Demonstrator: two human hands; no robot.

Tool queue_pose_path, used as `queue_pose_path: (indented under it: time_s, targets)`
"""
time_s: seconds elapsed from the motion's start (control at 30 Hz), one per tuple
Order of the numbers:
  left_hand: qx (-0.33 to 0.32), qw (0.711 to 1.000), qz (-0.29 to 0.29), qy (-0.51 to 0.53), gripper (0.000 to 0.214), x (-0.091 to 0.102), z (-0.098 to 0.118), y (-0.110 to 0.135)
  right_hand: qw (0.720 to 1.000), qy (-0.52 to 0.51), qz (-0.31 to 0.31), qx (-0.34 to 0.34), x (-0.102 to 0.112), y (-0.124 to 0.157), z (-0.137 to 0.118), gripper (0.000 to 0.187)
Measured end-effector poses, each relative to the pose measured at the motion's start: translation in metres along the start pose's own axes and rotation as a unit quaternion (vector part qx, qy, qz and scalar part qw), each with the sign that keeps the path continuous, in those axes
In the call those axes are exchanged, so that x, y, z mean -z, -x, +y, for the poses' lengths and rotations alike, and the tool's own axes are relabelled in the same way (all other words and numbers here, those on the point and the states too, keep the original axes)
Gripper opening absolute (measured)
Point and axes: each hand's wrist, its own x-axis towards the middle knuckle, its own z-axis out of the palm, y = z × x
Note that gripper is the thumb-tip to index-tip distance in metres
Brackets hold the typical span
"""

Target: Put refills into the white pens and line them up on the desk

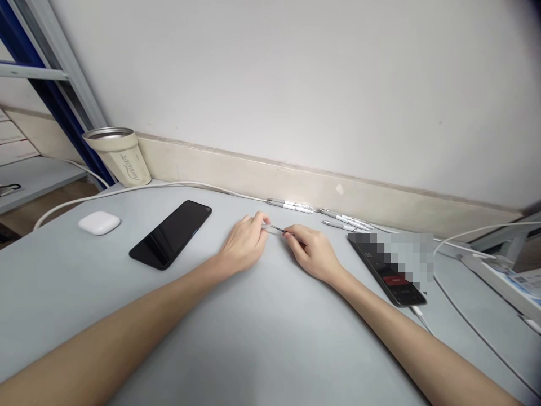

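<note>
My left hand (246, 241) is closed, thumb and fingers pinching the pale end of a slim pen (276, 228). From the other side, my right hand (311, 248) grips its dark end between thumb and forefinger. A thin metallic-looking stretch shows between the two hands; whether the pen is in one piece or parted, I cannot tell. Behind the hands, several white and grey pens (291, 205) lie along the wall. More pens of the same look (344, 220) rest to the right of these.
Left of my hands lie a black phone (171, 234) and a white earbud case (100, 223). A cream cup (124, 160) stands in the back corner. On the right are a partly blurred-out phone (395, 279) with a cable (422, 321) plugged in, and a white box (502, 282).
</note>
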Motion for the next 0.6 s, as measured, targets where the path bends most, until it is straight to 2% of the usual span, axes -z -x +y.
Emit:
queue_pose_path:
  time_s: [0.33,0.6]
  targets:
    - [-0.045,0.999,0.008,-0.016,0.020,-0.0005,0.0010,-0.0001,1.000,0.008,-0.005,0.002,0.0007,0.0001,-0.0011,0.019]
    - [-0.092,0.995,0.016,-0.044,0.023,-0.0023,-0.0003,-0.0004,1.000,0.014,0.003,0.014,-0.0005,0.0003,-0.0011,0.018]
